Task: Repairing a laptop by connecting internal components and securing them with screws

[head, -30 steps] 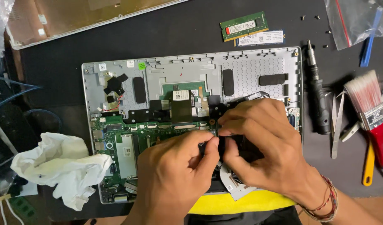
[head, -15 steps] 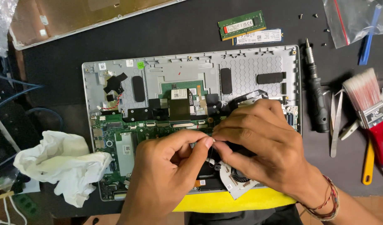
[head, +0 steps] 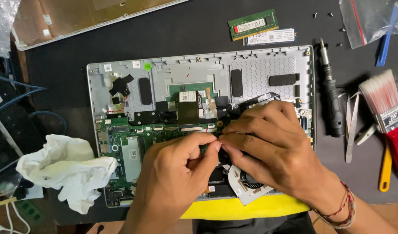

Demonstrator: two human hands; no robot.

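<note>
Centrally on the dark counter [head: 69,65] lies an opened silver laptop base [head: 251,69], green board and round fan [head: 251,182] exposed, over which left hand [head: 177,177] and right hand [head: 272,151] meet, fingertips pinched together, anything held too small to tell.

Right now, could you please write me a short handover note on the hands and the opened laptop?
Left hand and right hand: fingertips pinched together over the green circuit board, on something too small to see.
The opened laptop lies on the dark mat; its fan shows under the right hand.
Done: back cover off, memory stick out, loose screws set aside.
Left: the board remains in the case.
Screwdriver and brush lie to the right.
</note>
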